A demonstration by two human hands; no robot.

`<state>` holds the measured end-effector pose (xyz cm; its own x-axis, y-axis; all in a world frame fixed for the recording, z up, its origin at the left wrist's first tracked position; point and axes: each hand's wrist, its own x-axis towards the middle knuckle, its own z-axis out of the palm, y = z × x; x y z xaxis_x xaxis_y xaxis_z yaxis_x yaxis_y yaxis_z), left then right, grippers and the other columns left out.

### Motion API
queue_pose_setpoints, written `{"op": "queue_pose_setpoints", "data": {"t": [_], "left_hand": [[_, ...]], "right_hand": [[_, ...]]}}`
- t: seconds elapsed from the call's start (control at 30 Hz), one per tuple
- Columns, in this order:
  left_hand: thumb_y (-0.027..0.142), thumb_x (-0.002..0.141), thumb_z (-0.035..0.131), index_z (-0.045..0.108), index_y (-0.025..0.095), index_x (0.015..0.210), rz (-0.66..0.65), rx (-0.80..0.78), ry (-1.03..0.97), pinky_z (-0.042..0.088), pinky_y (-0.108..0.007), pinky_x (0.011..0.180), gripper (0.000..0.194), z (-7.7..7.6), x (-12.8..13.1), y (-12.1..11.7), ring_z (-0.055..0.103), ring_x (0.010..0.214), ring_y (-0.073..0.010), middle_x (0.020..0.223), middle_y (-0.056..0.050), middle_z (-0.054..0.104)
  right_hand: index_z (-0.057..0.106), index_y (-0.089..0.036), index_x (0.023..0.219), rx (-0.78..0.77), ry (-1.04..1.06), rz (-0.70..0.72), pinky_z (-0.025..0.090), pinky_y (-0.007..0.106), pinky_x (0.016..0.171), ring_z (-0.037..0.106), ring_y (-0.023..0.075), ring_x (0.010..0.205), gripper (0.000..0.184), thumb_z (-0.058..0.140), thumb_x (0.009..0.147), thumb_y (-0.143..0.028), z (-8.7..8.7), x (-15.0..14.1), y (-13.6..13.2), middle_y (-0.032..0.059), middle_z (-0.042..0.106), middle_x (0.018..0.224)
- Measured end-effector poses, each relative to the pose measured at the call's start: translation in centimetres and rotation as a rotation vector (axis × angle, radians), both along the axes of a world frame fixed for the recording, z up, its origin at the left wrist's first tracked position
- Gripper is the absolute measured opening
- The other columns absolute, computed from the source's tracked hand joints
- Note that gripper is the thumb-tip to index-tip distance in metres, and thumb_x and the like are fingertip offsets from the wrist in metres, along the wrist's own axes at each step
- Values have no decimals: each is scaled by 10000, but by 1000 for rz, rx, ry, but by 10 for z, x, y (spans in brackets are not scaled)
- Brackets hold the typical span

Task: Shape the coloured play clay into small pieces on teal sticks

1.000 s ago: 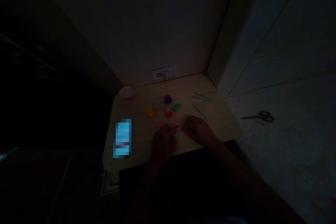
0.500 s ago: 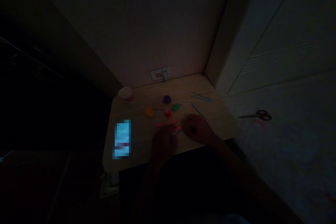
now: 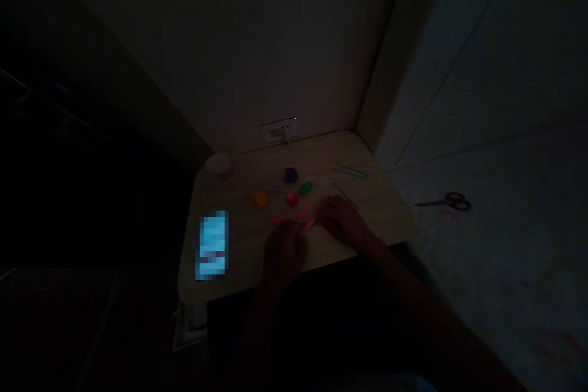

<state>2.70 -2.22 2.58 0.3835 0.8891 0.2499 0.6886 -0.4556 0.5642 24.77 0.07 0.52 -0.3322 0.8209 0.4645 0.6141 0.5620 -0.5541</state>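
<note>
In dim light, my left hand [image 3: 285,251] is closed at the near side of the small table, its fingertips on a small pink clay-like piece [image 3: 309,226]. From the right, my right hand [image 3: 342,220] reaches in, fingers pinched at the far end of that piece; what lies between them is too dark to make out. Just beyond are two more pink pieces, one in the middle [image 3: 304,214] and one at left [image 3: 277,220]. Further back sit a red lump [image 3: 292,199], a green lump [image 3: 305,188], a purple lump [image 3: 291,175] and an orange lump [image 3: 260,198].
Three thin blue sticks, one of them nearest my right hand [image 3: 346,195], lie at the table's right. A pale cup [image 3: 217,165] stands back left, with a lit phone [image 3: 213,245] in front. Scissors [image 3: 452,201] lie beyond the right edge. A wall socket [image 3: 280,130] is behind.
The pink piece between my hands shows slightly more. My right hand's fingers have shifted a little; the view has moved slightly. The other things stay put.
</note>
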Motion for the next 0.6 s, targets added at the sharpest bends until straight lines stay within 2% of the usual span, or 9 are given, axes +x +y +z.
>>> {"op": "queue_pose_setpoints", "data": {"t": [0.1,0.2,0.33,0.47,0.6], "left_hand": [[129,883,554,634,207,1088,15,-11,-18,530,-399,901,233,-1,1,-3,643,973,-242,1027,-70,695],[149,903,541,619,202,1014,76,16,-50,528,-380,847,146,-4,2,-5,633,905,-230,963,-66,674],[142,920,514,599,205,895,93,57,-66,518,-361,817,109,-5,3,-5,627,871,-220,891,-57,660],[115,887,526,605,209,884,89,39,-58,514,-343,794,123,-4,2,-3,623,839,-208,871,-44,657],[120,888,527,594,209,858,93,18,-30,515,-343,779,116,-3,0,-3,619,823,-210,849,-43,646]], "right_hand": [[729,-210,853,-4,14,60,469,358,811,588,233,913,92,718,919,-147,2,0,-2,63,655,899],[737,-213,863,-22,12,102,471,350,812,595,226,913,89,716,930,-160,4,-1,-3,57,660,889],[742,-203,866,-14,-55,69,466,351,809,596,227,912,79,717,936,-181,8,-4,-4,65,663,900],[738,-195,851,19,-148,-12,458,356,787,587,238,909,97,705,942,-190,9,-9,-5,76,661,899],[733,-188,839,41,-155,-51,458,361,783,577,246,908,103,702,937,-180,7,-12,-5,85,653,903]]}}
